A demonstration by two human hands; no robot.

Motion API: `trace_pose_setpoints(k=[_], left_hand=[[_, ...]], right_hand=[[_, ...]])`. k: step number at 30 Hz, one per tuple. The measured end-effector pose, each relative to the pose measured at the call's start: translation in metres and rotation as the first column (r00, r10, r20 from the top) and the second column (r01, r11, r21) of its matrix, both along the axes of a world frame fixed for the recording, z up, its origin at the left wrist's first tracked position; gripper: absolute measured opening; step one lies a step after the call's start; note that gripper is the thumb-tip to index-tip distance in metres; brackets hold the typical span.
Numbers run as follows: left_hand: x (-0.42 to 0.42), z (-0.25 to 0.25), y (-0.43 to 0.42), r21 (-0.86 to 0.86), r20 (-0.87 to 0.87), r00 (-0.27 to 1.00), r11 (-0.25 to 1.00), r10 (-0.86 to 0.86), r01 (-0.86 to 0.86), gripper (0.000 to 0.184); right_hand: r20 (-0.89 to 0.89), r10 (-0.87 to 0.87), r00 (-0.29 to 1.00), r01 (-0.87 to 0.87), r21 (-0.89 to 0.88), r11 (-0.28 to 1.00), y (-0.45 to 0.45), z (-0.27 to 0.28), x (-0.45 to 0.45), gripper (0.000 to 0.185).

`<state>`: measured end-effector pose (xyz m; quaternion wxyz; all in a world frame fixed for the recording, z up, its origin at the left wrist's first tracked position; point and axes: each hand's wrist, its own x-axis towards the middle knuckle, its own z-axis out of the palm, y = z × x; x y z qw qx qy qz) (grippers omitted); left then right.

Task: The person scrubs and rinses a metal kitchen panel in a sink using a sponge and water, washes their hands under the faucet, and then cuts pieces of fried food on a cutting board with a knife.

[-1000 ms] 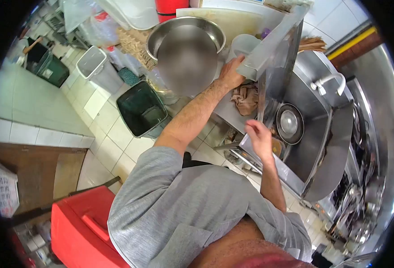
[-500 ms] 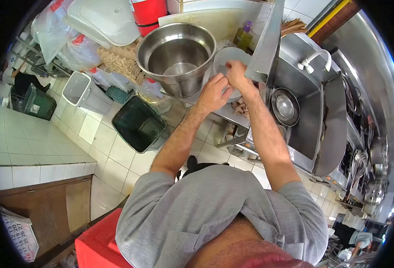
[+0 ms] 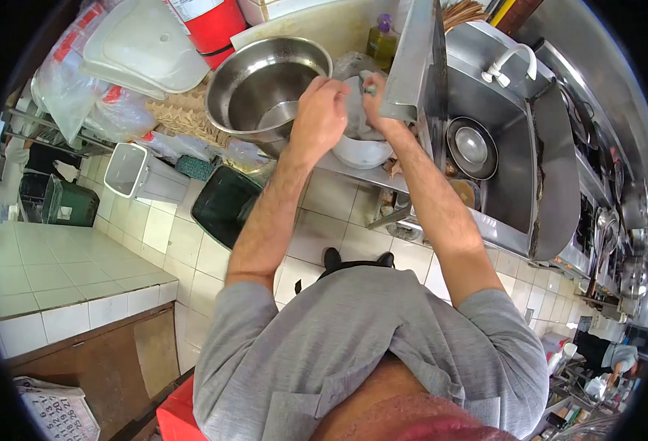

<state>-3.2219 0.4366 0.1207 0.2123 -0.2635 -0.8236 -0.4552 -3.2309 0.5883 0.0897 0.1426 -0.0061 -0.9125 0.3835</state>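
Note:
Above a white bowl on the steel counter, my two hands are raised a little apart. My left hand has its fingers curled in, beside the rim of a large steel bowl. My right hand is pinched closed near the metal partition's edge. Pale, translucent material, perhaps thin plastic, lies between the hands over the white bowl. Whether either hand grips it is hard to make out. A bottle of yellow-green liquid stands behind.
Right of the metal partition is a sink with a round pan in it. A dark green bin and a grey bin stand on the floor at left. Another person is far off at lower right.
My right hand rose from the counter's front edge to join my left over the white bowl. They then moved slightly apart, and the pale material now shows between them.

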Motion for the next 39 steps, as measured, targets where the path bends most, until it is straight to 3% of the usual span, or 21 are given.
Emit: trace_pose_setpoints(k=[1,2,4,6,9,10,12,13,14,15,16,17,18,20,22,25,28,30,33,36,39], left_hand=[[-0.012,0.002,0.006,-0.144,-0.083,0.996,0.989,-0.031,0.018,0.012],[-0.029,0.003,0.015,-0.147,-0.085,0.996,0.989,-0.039,0.026,0.012],[-0.06,-0.003,0.034,-0.507,0.356,0.919,0.791,-0.169,0.341,0.012],[-0.077,-0.015,0.057,-0.534,0.359,0.915,0.763,-0.185,0.363,0.012],[-0.086,-0.026,0.077,-0.597,0.36,0.91,0.699,-0.204,0.393,0.012],[-0.088,-0.029,0.081,-0.613,0.354,0.912,0.685,-0.208,0.394,0.012],[-0.09,-0.033,0.088,-0.64,0.351,0.912,0.656,-0.213,0.4,0.013],[-0.089,-0.031,0.098,-0.66,0.341,0.913,0.635,-0.224,0.402,0.013],[-0.089,-0.031,0.104,-0.677,0.342,0.913,0.615,-0.223,0.404,0.013],[-0.088,-0.033,0.109,-0.698,0.346,0.912,0.59,-0.218,0.406,0.013],[-0.086,-0.034,0.116,-0.715,0.35,0.911,0.567,-0.217,0.409,0.013],[-0.087,-0.033,0.123,-0.732,0.348,0.914,0.548,-0.21,0.405,0.013],[-0.087,-0.031,0.129,-0.749,0.346,0.916,0.529,-0.203,0.4,0.013],[-0.085,-0.032,0.136,-0.771,0.349,0.917,0.497,-0.194,0.399,0.013],[-0.086,-0.03,0.141,-0.784,0.347,0.921,0.483,-0.179,0.389,0.014],[-0.085,-0.03,0.143,-0.797,0.348,0.922,0.465,-0.169,0.386,0.014],[-0.083,-0.03,0.145,-0.798,0.341,0.923,0.464,-0.179,0.385,0.015],[-0.082,-0.028,0.145,-0.795,0.337,0.924,0.471,-0.181,0.382,0.015],[-0.082,-0.029,0.138,-0.789,0.332,0.925,0.482,-0.186,0.381,0.015],[-0.084,-0.032,0.134,-0.78,0.316,0.927,0.502,-0.201,0.375,0.016],[-0.082,-0.033,0.124,-0.751,0.292,0.931,0.55,-0.218,0.364,0.016]], right_hand=[[-0.059,0.01,0.998,-0.01,-0.003,1.0,0.001,-0.001,0.004,0.032],[-0.117,0.019,0.993,-0.02,-0.004,1.0,0.001,-0.002,0.008,0.032],[-0.453,0.025,0.891,0.106,0.262,0.959,0.004,-0.025,0.014,0.031],[-0.472,-0.015,0.882,0.178,0.303,0.936,0.002,-0.023,0.028,0.026],[-0.44,-0.121,0.89,0.211,0.162,0.964,0.001,-0.01,0.039,0.009],[-0.393,-0.08,0.916,0.181,0.225,0.958,-0.003,-0.01,0.04,0.011],[-0.131,-0.069,0.989,0.106,0.299,0.948,0.0,0.0,0.044,0.018],[-0.094,-0.067,0.993,0.085,0.195,0.977,0.001,-0.006,0.039,0.016],[-0.213,-0.099,0.972,0.123,0.101,0.987,0.001,-0.019,0.035,0.019],[-0.17,-0.149,0.974,0.171,0.12,0.978,-0.001,-0.016,0.041,0.022],[-0.083,-0.072,0.994,0.077,0.056,0.995,0.002,-0.018,0.039,0.029],[-0.018,-0.009,1.0,0.011,0.123,0.992,0.005,-0.023,0.034,0.033],[-0.108,-0.053,0.993,0.066,0.121,0.99,0.001,-0.023,0.037,0.033],[-0.214,0.007,0.977,-0.007,0.004,1.0,0.002,-0.033,0.036,0.036],[-0.331,0.002,0.944,0.031,0.097,0.995,0.01,-0.005,0.056,0.042],[-0.141,-0.045,0.989,0.05,0.034,0.998,0.0,-0.024,0.044,0.047],[-0.287,-0.085,0.954,0.114,0.086,0.99,-0.004,-0.042,0.036,0.048],[-0.274,-0.076,0.959,0.115,0.131,0.985,-0.003,-0.04,0.037,0.048],[-0.109,-0.023,0.994,0.023,-0.002,1.0,-0.001,-0.03,0.042,0.047],[-0.298,0.016,0.954,-0.008,0.028,1.0,-0.001,-0.04,0.041,0.039],[-0.596,0.139,0.791,-0.032,0.187,0.982,0.001,-0.028,0.058,0.029]])
